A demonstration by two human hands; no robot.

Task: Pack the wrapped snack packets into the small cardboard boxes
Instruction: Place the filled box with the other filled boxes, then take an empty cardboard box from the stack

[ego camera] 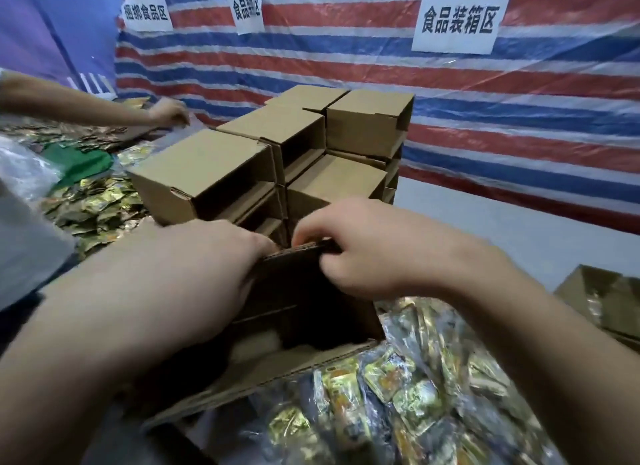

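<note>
Snack packets: shiny gold and green wrapped snack packets (398, 388) lie in clear bags, closest, beside the box.
Box: small brown cardboard box (304, 312) sits open between both arms.
Left hand (211, 260): fingers pinched on the box's far flap.
Right hand (374, 246): fingers pinched on the same flap.
Risk: pulling too hard could rip or bend the flap.
Far: stack of closed brown cardboard boxes (277, 160).

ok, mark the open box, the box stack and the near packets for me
open box (311, 312): head view, dark inner wall below both hands.
box stack (204, 160): head view, top face of the front-left box.
near packets (398, 388): head view, a yellow wrapper right of the open box.
</note>
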